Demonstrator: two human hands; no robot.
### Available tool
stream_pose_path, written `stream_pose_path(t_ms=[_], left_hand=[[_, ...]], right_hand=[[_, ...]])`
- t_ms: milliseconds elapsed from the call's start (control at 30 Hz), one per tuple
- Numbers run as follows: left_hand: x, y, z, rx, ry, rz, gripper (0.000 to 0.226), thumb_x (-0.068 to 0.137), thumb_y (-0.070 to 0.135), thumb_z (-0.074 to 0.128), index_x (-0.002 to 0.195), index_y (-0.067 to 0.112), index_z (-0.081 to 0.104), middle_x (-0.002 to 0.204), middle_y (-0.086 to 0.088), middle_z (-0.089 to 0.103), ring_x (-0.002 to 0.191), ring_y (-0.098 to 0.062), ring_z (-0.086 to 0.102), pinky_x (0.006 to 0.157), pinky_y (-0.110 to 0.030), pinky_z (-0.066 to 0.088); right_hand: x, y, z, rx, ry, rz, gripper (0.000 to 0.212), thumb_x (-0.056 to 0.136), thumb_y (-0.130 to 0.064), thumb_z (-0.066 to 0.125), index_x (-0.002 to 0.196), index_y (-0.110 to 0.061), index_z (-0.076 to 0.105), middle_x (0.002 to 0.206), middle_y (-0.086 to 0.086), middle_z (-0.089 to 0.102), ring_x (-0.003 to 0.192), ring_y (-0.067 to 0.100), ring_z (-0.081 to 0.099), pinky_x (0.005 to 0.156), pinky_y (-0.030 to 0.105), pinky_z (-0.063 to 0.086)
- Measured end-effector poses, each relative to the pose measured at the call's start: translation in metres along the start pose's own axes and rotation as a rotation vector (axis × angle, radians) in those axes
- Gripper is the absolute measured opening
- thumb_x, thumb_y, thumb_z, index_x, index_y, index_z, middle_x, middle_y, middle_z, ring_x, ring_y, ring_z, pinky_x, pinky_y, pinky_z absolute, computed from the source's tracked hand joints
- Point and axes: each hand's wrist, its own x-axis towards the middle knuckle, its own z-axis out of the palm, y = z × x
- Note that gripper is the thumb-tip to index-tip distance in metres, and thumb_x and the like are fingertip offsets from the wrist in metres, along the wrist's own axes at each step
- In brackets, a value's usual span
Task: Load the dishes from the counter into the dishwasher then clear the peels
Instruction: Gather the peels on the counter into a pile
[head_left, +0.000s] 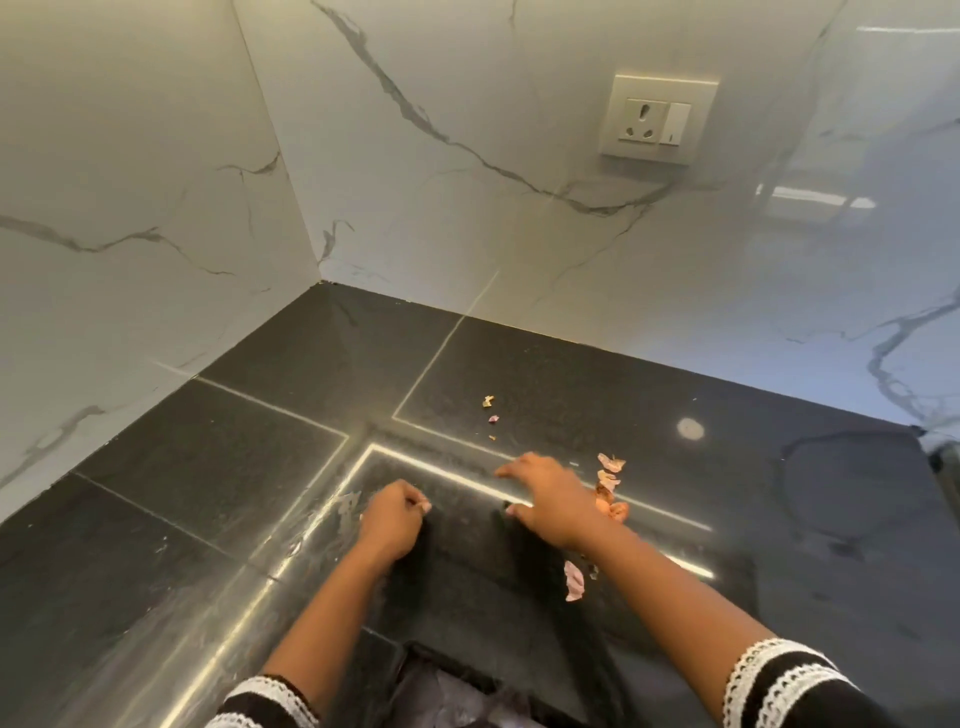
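Head view, peels (611, 480) just beside right hand (550, 501), left hand (392, 519) curled

The counter (571, 384) is showing as dark polished stone, finely speckled, glossy enough to be mirroring bright strip lights and a round lamp spot; smears and dull streaks are breaking the shine near its left side; the walls (467, 218) are gleaming as smooth white marble-look slabs with grey veins, reflecting a window; the socket plate (658, 118) is looking like smooth off-white plastic; the peels (610, 480) are lying thin, dry and papery, pink and tan; the sleeves (779, 680) are appearing as black cloth edged with white lace.
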Motion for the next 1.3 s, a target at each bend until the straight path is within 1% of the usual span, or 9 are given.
stream_pose_path(t_ms=[67, 167, 267, 400, 533, 767, 1000, 1100, 1300], left_hand=[[-0.011, 0.021, 0.025, -0.109, -0.096, 0.063, 0.021, 0.083, 0.01, 0.071, 0.068, 0.023, 0.063, 0.066, -0.001, 0.065, 0.073, -0.024, 0.066, 0.075, -0.042, 0.056], [-0.03, 0.053, 0.059, -0.181, -0.149, 0.21, 0.015, 0.082, 0.003, 0.069, 0.081, 0.018, 0.068, 0.076, 0.003, 0.067, 0.078, -0.015, 0.064, 0.08, -0.032, 0.054], [-0.039, 0.073, 0.084, -0.124, -0.174, 0.31, 0.027, 0.085, 0.0, 0.065, 0.109, 0.012, 0.066, 0.106, -0.002, 0.066, 0.098, -0.014, 0.062, 0.094, -0.027, 0.049], [-0.039, 0.092, 0.096, 0.081, -0.282, 0.451, 0.061, 0.087, 0.018, 0.069, 0.141, 0.012, 0.041, 0.14, -0.003, 0.045, 0.129, -0.016, 0.043, 0.103, -0.018, 0.03], [-0.037, 0.105, 0.103, 0.164, -0.382, 0.478, 0.098, 0.079, 0.039, 0.076, 0.153, 0.011, 0.018, 0.157, -0.006, 0.024, 0.144, -0.02, 0.023, 0.114, -0.03, 0.023], [-0.031, 0.102, 0.107, 0.29, -0.549, 0.458, 0.137, 0.061, 0.052, 0.085, 0.153, 0.02, -0.011, 0.161, -0.004, -0.012, 0.148, -0.022, -0.01, 0.119, -0.039, 0.009], [-0.037, 0.085, 0.105, 0.29, -0.529, 0.601, 0.146, 0.054, 0.053, 0.088, 0.149, 0.034, -0.022, 0.141, 0.014, -0.051, 0.146, -0.02, -0.016, 0.119, -0.042, 0.02], [-0.039, 0.084, 0.11, 0.325, -0.494, 0.612, 0.149, 0.053, 0.049, 0.089, 0.148, 0.033, -0.025, 0.143, 0.006, -0.051, 0.147, -0.022, -0.013, 0.119, -0.042, 0.021], [-0.04, 0.089, 0.118, 0.4, -0.428, 0.525, 0.15, 0.053, 0.043, 0.091, 0.151, 0.022, -0.021, 0.16, -0.007, -0.02, 0.147, -0.026, -0.017, 0.119, -0.043, 0.014]], right_hand=[[-0.014, 0.03, -0.012, 0.131, 0.154, 0.149, 0.037, 0.089, -0.019, 0.064, 0.125, -0.024, 0.06, 0.126, -0.004, 0.057, 0.12, 0.015, 0.052, 0.101, 0.031, 0.042], [-0.037, 0.067, -0.026, 0.228, 0.333, 0.354, 0.029, 0.089, -0.007, 0.06, 0.114, -0.018, 0.067, 0.116, -0.001, 0.063, 0.107, 0.015, 0.059, 0.087, 0.025, 0.045], [-0.056, 0.091, -0.03, 0.213, 0.318, 0.504, 0.035, 0.088, -0.003, 0.059, 0.12, -0.015, 0.065, 0.125, 0.002, 0.061, 0.114, 0.02, 0.056, 0.094, 0.027, 0.042], [-0.075, 0.099, -0.025, 0.206, 0.192, 0.57, 0.051, 0.09, -0.007, 0.061, 0.138, -0.019, 0.05, 0.14, 0.0, 0.049, 0.127, 0.019, 0.048, 0.103, 0.029, 0.039], [-0.079, 0.093, -0.017, 0.167, 0.181, 0.517, 0.062, 0.089, -0.004, 0.059, 0.146, -0.017, 0.038, 0.148, 0.001, 0.039, 0.134, 0.019, 0.041, 0.109, 0.029, 0.035], [-0.061, 0.089, -0.03, 0.028, 0.034, 0.448, 0.071, 0.09, -0.009, 0.055, 0.153, -0.018, 0.021, 0.16, 0.003, 0.019, 0.145, 0.023, 0.023, 0.117, 0.039, 0.027], [-0.041, 0.092, -0.033, -0.078, -0.077, 0.428, 0.075, 0.092, -0.007, 0.052, 0.155, -0.023, 0.014, 0.163, -0.002, 0.007, 0.148, 0.023, 0.014, 0.118, 0.046, 0.024], [-0.035, 0.092, -0.031, -0.119, -0.11, 0.405, 0.072, 0.093, -0.008, 0.053, 0.154, -0.021, 0.018, 0.161, 0.0, 0.015, 0.146, 0.024, 0.02, 0.116, 0.044, 0.028], [-0.035, 0.088, -0.03, -0.066, -0.092, 0.336, 0.047, 0.092, -0.009, 0.054, 0.138, -0.015, 0.049, 0.136, 0.002, 0.042, 0.12, 0.021, 0.044, 0.1, 0.035, 0.043]])
